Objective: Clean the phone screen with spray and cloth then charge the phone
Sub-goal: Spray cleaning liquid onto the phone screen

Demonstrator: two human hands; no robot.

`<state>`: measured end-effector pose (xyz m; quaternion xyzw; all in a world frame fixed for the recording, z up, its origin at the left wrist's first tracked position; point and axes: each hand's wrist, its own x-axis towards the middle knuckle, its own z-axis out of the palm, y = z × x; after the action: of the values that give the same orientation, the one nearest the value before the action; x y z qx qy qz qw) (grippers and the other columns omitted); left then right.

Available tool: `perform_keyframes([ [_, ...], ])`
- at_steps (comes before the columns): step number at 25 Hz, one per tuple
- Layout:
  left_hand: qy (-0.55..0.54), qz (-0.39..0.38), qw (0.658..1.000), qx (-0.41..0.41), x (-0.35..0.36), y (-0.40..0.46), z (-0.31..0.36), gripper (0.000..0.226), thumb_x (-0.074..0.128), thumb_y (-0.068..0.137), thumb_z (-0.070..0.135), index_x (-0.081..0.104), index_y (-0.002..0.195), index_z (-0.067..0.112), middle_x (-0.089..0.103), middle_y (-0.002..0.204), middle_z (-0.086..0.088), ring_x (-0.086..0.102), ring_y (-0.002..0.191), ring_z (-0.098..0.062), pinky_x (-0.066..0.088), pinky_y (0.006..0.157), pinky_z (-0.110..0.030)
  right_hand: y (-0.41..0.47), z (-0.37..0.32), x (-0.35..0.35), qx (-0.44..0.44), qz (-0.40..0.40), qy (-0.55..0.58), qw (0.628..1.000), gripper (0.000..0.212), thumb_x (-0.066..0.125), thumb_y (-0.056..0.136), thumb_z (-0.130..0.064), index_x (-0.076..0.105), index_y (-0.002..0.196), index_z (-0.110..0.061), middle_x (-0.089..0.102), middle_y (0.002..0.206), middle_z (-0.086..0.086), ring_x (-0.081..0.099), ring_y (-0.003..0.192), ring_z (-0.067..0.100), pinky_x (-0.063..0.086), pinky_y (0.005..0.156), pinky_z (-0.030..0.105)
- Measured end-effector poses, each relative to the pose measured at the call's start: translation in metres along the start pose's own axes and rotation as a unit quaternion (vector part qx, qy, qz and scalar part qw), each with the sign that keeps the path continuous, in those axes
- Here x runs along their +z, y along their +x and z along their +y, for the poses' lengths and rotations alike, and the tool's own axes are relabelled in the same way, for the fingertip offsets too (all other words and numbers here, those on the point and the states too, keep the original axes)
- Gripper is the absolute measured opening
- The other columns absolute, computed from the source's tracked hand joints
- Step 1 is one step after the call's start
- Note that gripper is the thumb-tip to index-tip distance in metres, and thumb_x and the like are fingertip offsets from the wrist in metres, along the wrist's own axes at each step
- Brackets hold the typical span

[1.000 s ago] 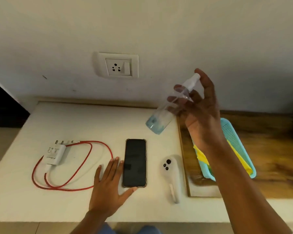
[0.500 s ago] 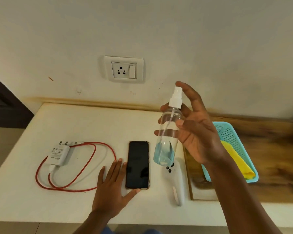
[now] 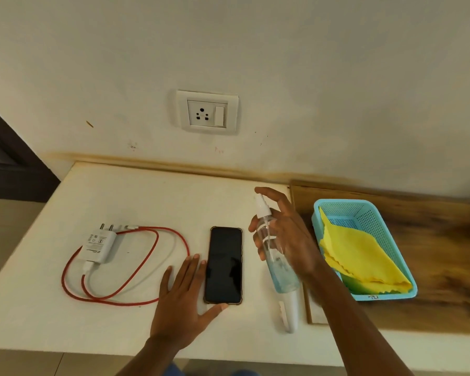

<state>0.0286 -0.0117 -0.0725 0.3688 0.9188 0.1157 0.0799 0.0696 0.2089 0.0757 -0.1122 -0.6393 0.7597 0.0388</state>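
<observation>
A black phone (image 3: 223, 264) lies screen-up on the white table (image 3: 136, 196). My left hand (image 3: 183, 299) rests flat beside the phone's lower left corner, thumb along its bottom edge. My right hand (image 3: 288, 237) grips a clear spray bottle (image 3: 274, 253) with blue liquid at its base, held upright just right of the phone, index finger over the white nozzle. A yellow cloth (image 3: 361, 256) lies in a turquoise basket (image 3: 391, 240). A white charger (image 3: 99, 246) with a red cable (image 3: 158, 267) sits to the left. A wall socket (image 3: 207, 112) is above.
A white hook-like plastic object (image 3: 291, 313) lies on the table below the bottle. The basket stands on a wooden board (image 3: 432, 280) at the right. The table's front edge runs close to me; a dark opening is at the far left.
My right hand has turned the bottle from tilted to upright and lowered it toward the table beside the phone. My left hand has stayed by the phone.
</observation>
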Motion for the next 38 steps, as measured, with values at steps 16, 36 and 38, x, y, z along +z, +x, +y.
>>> perform_keyframes([
  [16, -0.023, -0.006, 1.0, -0.006, 0.003, 0.0, -0.001, 0.091, 0.033, 0.078, 0.08, 0.037, 0.142, 0.015, 0.035, 0.149, -0.006, 0.03, 0.138, -0.024, 0.002, 0.114, -0.041, -0.006, 0.048, 0.02, 0.034, 0.034, -0.51, 0.859, 0.053, 0.053, 0.089, -0.029, 0.024, 0.132, -0.037, 0.06, 0.101, -0.007, 0.056, 0.077, 0.009, 0.046, 0.077, 0.019],
  [36, -0.017, 0.013, 1.0, -0.004, 0.005, -0.001, -0.001, 0.093, 0.027, 0.078, 0.081, 0.03, 0.145, 0.016, 0.026, 0.153, -0.004, 0.021, 0.141, -0.022, 0.0, 0.114, -0.04, 0.017, 0.041, 0.013, 0.043, -0.046, -0.601, 0.797, 0.057, 0.057, 0.085, -0.017, 0.025, 0.128, -0.037, 0.061, 0.111, 0.004, 0.06, 0.08, 0.02, 0.054, 0.078, 0.031],
  [38, -0.016, 0.014, 1.0, -0.005, 0.005, 0.0, -0.001, 0.094, 0.026, 0.078, 0.082, 0.029, 0.146, 0.017, 0.025, 0.153, -0.004, 0.02, 0.142, -0.021, 0.0, 0.114, -0.04, 0.015, 0.045, 0.015, 0.06, -0.066, -0.6, 0.795, 0.059, 0.058, 0.084, -0.015, 0.025, 0.129, -0.036, 0.061, 0.112, 0.005, 0.059, 0.081, 0.02, 0.054, 0.078, 0.032],
])
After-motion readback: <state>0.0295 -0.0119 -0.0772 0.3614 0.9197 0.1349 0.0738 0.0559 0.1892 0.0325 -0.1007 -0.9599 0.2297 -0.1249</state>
